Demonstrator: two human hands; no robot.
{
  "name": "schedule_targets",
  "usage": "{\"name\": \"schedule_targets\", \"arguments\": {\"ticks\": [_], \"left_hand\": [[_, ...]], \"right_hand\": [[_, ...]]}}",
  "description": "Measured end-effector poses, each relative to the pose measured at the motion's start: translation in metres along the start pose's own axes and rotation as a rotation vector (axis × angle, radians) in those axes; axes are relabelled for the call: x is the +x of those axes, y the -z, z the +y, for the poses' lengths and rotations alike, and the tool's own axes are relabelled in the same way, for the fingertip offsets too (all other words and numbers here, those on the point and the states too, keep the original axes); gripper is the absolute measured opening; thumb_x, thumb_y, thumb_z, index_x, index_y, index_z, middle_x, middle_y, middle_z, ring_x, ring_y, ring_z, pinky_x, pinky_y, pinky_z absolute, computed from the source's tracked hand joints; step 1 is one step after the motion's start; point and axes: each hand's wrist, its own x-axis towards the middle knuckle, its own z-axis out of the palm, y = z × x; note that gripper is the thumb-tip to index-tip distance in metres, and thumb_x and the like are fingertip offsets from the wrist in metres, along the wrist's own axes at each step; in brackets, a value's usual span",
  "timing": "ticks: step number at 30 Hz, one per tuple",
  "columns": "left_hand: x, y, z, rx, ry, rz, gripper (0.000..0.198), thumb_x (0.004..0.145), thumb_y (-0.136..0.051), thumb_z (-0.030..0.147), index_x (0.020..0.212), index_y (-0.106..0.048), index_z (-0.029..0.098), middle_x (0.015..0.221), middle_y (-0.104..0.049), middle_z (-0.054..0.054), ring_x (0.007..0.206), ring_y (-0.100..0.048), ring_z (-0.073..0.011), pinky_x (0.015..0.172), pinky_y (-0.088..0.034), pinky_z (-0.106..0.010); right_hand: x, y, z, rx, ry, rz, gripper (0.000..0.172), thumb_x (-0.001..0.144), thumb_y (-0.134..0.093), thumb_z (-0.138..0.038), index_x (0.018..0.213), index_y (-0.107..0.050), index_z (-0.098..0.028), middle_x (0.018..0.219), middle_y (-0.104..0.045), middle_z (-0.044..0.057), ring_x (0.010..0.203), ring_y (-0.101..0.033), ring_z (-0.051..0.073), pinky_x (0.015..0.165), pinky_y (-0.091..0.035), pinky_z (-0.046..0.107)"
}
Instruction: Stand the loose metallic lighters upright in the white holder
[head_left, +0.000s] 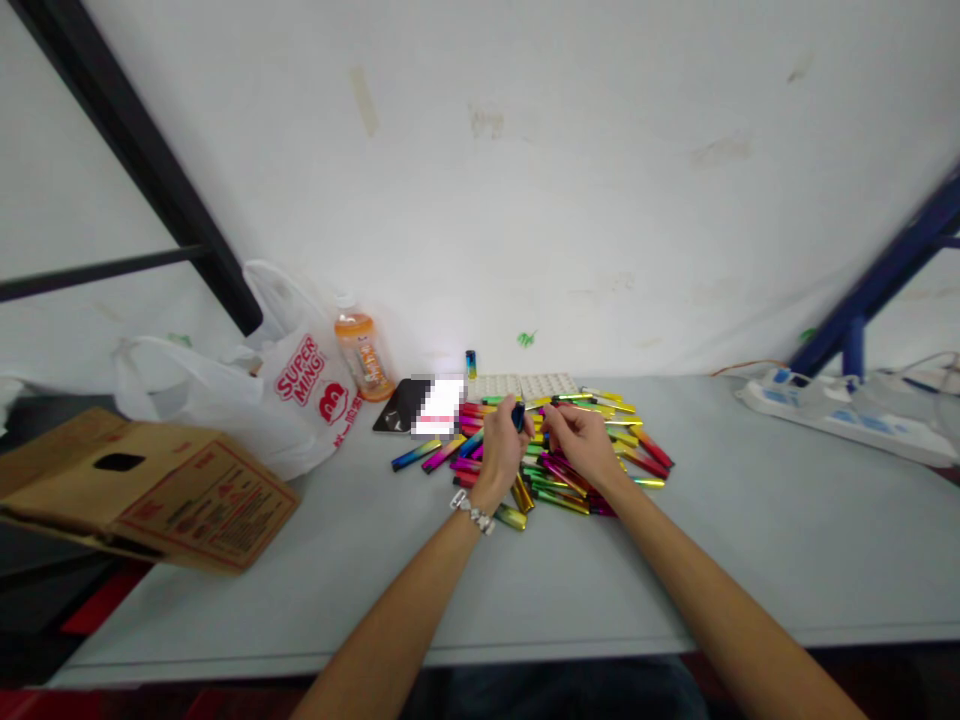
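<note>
Wrapped round a dark blue shiny tube [518,416], my left hand [501,440] is raised over a pile of tubes. My right hand [581,438] is close beside it, thumb and fingertips pinched together; whatever lies between them is too small to make out. Beneath both hands spreads a heap of shiny metallic tubes [559,498] in yellow, green, pink, red and blue. One blue-and-yellow tube [471,364] stands upright behind the heap. Two pale trays with rows of small holes [549,385] lie at the back, near the wall.
A phone [401,406] with a partly blurred screen lies left of the heap. Farther left are an orange drink bottle [365,355], a white plastic bag [300,400] and an open cardboard box [202,500]. A power strip [847,415] lies on the grey table [787,560] at right.
</note>
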Motion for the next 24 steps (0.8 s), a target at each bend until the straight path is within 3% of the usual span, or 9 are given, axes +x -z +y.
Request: {"name": "schedule_targets", "arguments": {"ticks": [4, 7, 12, 16, 24], "left_hand": [[-0.0038, 0.0017, 0.0039, -0.084, 0.061, -0.076, 0.075, 0.081, -0.023, 0.082, 0.052, -0.048, 0.017, 0.040, -0.021, 0.007, 0.035, -0.017, -0.0047, 0.040, -0.009, -0.021], [-0.0048, 0.0024, 0.0047, -0.087, 0.058, -0.098, 0.078, 0.079, -0.019, 0.085, 0.052, -0.049, 0.017, 0.040, -0.022, 0.007, 0.035, -0.016, -0.0048, 0.040, -0.009, -0.022], [-0.0012, 0.0000, 0.0008, 0.056, -0.013, 0.015, 0.062, 0.088, -0.038, 0.062, 0.046, -0.048, 0.017, 0.038, -0.031, 0.005, 0.034, -0.025, -0.0050, 0.041, -0.016, -0.022], [0.0008, -0.0018, -0.0010, 0.106, -0.056, 0.020, 0.051, 0.089, -0.038, 0.042, 0.045, -0.047, 0.017, 0.039, -0.034, 0.005, 0.035, -0.029, -0.0055, 0.042, -0.022, -0.022], [-0.0005, -0.0011, -0.0006, 0.096, -0.011, 0.011, 0.053, 0.089, -0.037, 0.043, 0.044, -0.046, 0.017, 0.038, -0.032, 0.004, 0.035, -0.029, -0.0058, 0.042, -0.021, -0.022]], "right_hand": [[0.0005, -0.0012, 0.0022, 0.021, -0.016, 0.004, 0.055, 0.093, -0.044, -0.059, 0.064, -0.064, -0.017, 0.047, -0.054, -0.001, 0.044, -0.046, 0.012, 0.048, -0.035, 0.025], [0.0007, -0.0023, 0.0036, 0.028, -0.026, 0.004, 0.056, 0.092, -0.043, -0.061, 0.065, -0.065, -0.017, 0.047, -0.055, 0.000, 0.043, -0.045, 0.012, 0.047, -0.034, 0.025], [0.0005, -0.0027, 0.0035, 0.023, -0.023, 0.003, 0.057, 0.093, -0.043, -0.061, 0.063, -0.064, -0.017, 0.047, -0.055, 0.000, 0.044, -0.046, 0.012, 0.048, -0.035, 0.025], [0.0003, -0.0023, 0.0025, 0.015, -0.020, -0.001, 0.058, 0.093, -0.042, -0.060, 0.062, -0.063, -0.017, 0.047, -0.055, 0.000, 0.045, -0.047, 0.012, 0.050, -0.036, 0.026], [-0.0003, -0.0021, -0.0001, 0.042, 0.008, 0.019, 0.048, 0.093, -0.046, -0.055, 0.070, -0.064, -0.017, 0.052, -0.054, -0.001, 0.049, -0.048, 0.013, 0.051, -0.037, 0.027]]}}
